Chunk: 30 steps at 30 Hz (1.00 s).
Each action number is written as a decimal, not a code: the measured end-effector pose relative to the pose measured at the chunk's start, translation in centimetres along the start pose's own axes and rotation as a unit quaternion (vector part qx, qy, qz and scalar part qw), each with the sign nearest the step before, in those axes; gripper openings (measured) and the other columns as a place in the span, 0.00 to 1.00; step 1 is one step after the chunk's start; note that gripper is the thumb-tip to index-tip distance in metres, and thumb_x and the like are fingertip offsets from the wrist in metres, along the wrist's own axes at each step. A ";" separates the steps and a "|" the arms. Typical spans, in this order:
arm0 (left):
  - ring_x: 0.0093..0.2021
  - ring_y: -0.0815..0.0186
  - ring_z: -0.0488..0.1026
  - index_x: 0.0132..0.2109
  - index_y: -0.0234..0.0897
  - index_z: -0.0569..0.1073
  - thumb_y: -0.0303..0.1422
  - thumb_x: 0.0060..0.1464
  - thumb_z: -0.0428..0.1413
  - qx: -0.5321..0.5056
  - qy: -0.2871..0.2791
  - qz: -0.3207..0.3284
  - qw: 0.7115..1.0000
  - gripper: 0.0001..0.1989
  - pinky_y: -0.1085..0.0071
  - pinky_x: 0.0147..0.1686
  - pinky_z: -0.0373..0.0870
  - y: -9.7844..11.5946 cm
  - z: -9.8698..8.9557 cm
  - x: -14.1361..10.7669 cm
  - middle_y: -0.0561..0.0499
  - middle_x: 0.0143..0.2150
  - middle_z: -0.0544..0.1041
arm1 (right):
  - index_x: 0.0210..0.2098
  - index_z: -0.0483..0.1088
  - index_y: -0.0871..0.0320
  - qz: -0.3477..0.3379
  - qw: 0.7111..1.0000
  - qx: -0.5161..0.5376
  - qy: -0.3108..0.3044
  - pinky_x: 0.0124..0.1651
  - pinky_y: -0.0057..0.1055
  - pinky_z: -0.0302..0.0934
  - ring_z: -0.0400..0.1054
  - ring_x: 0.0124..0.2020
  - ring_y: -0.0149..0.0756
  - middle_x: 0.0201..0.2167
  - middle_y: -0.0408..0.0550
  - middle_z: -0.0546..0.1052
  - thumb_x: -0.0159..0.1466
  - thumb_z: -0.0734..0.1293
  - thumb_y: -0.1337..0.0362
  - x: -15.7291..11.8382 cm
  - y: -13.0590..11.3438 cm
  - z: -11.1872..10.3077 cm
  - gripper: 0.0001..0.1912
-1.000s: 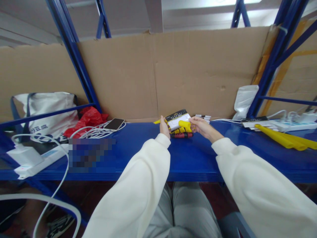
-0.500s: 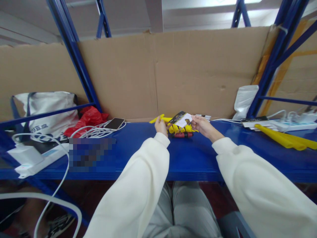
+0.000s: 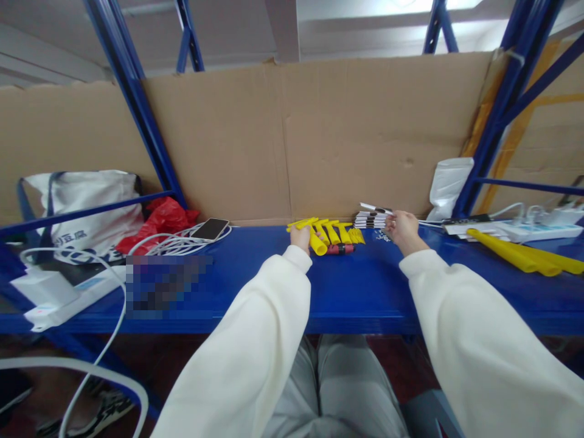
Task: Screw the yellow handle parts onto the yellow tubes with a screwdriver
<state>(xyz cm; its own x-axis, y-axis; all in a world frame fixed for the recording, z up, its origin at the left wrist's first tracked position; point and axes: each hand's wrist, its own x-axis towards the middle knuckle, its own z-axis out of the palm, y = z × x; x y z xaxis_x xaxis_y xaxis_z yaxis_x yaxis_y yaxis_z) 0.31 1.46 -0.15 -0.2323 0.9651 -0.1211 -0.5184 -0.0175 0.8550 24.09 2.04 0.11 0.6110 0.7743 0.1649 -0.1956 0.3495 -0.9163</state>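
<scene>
My left hand [image 3: 300,236] is closed at the left end of a row of yellow rolled sheets [image 3: 333,232], gripping one whose end shows above the fingers. Another roll, its round end facing me, lies against this hand. A red and black tool-like object [image 3: 342,249] lies just in front of the row, its kind unclear. My right hand [image 3: 404,230] pinches a thin printed card [image 3: 375,208], seen nearly edge-on, above a stack of black-and-white cards [image 3: 370,219]. Beside the right fingers, a dark printed card [image 3: 382,236] lies on the table.
Longer yellow rolls [image 3: 515,252] lie at the right, near a white power strip [image 3: 541,231]. A phone [image 3: 210,229] rests on coiled white cable at the left, by a red plastic bag [image 3: 159,222] and a cloth bag [image 3: 91,210]. Cardboard [image 3: 365,134] walls the back.
My right hand has moved right with the card, away from my left hand, uncovering the card stack. My left hand has lowered slightly to the yellow row.
</scene>
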 end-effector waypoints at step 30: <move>0.26 0.66 0.81 0.54 0.30 0.73 0.23 0.63 0.52 0.082 -0.091 -0.034 0.992 0.14 0.80 0.13 0.60 -0.1 -0.1 -0.9 0.38 0.45 0.83 | 0.35 0.63 0.54 -0.013 0.988 -0.099 0.121 0.24 0.25 0.66 0.67 0.25 0.30 0.27 0.41 0.69 0.64 0.64 0.72 3.2 1.6 -2.6 0.07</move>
<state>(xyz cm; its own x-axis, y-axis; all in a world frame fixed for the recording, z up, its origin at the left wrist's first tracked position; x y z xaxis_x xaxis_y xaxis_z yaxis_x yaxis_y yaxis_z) 0.49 0.62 -0.17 -0.0407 0.9942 -0.1000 -0.3830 0.0769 0.9205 27.72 3.74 -1.75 0.7839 0.6093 0.1189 -0.0386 0.2390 -0.9703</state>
